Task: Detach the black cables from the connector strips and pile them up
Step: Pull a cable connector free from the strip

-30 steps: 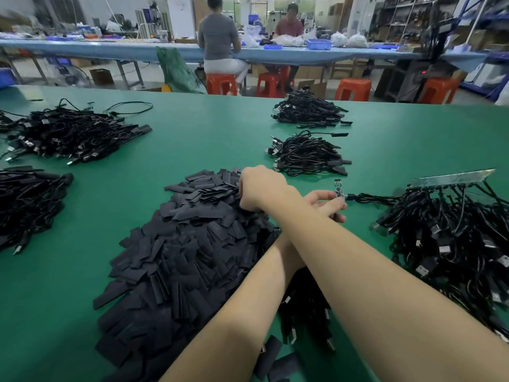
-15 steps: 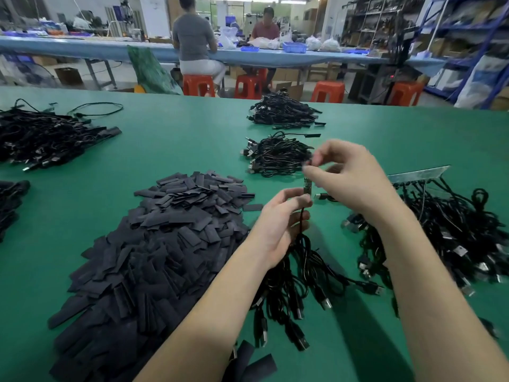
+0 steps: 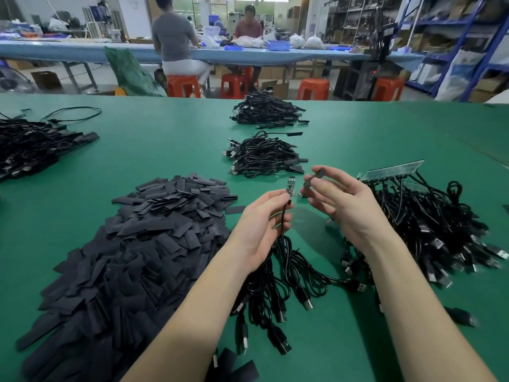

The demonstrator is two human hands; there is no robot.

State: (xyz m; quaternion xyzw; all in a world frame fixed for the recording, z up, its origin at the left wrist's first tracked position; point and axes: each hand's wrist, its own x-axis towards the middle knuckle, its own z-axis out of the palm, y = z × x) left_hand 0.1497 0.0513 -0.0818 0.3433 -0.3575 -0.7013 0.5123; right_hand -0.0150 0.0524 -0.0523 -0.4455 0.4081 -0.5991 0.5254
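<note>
Green covers the whole desk [image 3: 154, 150]. On the left lies a big heap of flat black sleeves [image 3: 132, 249]. Next to it the left hand [image 3: 259, 230] pinches a black cable [image 3: 283, 238] with a little circuit board [image 3: 290, 186] at its top, held up above the desk. More cables hang below that hand. The right hand [image 3: 341, 205] holds one black sleeve [image 3: 312, 179] in curled fingers, just beside the board. Far right, a connector strip [image 3: 391, 169] rests on a tangle of cables [image 3: 429, 224].
</note>
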